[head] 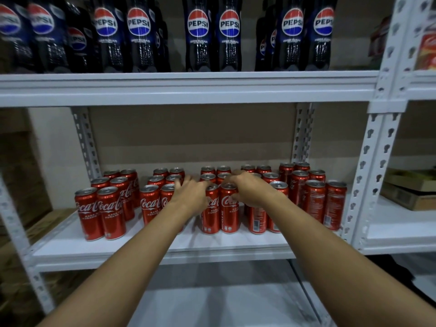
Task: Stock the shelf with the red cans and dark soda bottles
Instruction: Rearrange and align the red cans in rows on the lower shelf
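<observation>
Head view: red cans point(212, 199) stand in clusters along middle shelf point(165, 246), front row near front edge; dark soda bottles point(212, 36) line upper shelf. Left hand point(191, 193) fingers spread over can tops; right hand point(245, 187) fingers curled round front can point(229, 208). Risk: forearm sweep topples tightly packed neighbours off front edge.

The red cans point(228, 208) are glossy painted metal with bare silvery tops. The dark soda bottles point(230, 36) are shiny plastic with slick printed labels. The shelf point(188, 90) is smooth white-painted metal, backed by matt brown board point(188, 135).
</observation>
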